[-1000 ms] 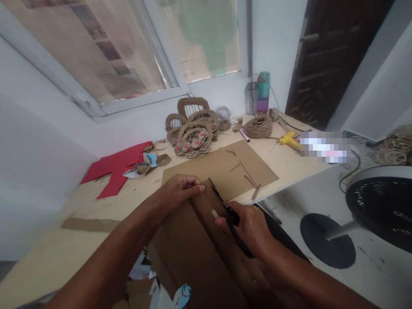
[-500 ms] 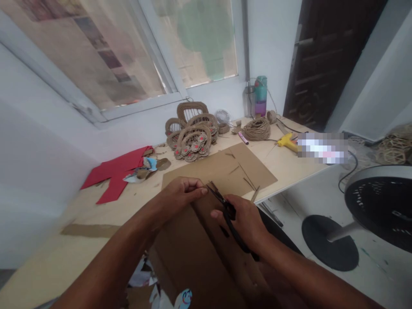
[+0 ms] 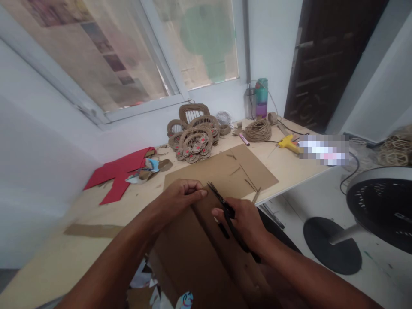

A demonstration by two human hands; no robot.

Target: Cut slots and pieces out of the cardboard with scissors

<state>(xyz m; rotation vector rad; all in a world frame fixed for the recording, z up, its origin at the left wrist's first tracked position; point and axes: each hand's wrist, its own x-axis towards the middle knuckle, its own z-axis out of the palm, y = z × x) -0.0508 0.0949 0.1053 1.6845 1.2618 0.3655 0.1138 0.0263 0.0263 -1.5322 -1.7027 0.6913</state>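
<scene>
My right hand (image 3: 246, 219) grips a pair of black scissors (image 3: 229, 214), whose blades point up and to the left. Just left of the blade tips, my left hand (image 3: 185, 193) has thumb and forefinger pinched together; whatever they hold is too small to make out. Beneath both hands is a brown cardboard box (image 3: 193, 257) with a dark slot in its side. A brown cardboard sheet (image 3: 209, 171) lies flat on the table beyond my hands, with thin brown strips scattered on it.
Woven twine baskets with red-centred flowers (image 3: 195, 137) stand by the window. Around them are red sheets (image 3: 117, 171), a twine coil (image 3: 257, 130), a yellow glue gun (image 3: 288, 143) and a bottle (image 3: 262, 98). A black fan (image 3: 380, 206) stands at right. Paper scraps (image 3: 164, 300) show below.
The view has shifted slightly. A small brown piece seen at the scissor tips earlier no longer shows there, and the blades appear closer together. Both hands stay almost in place.
</scene>
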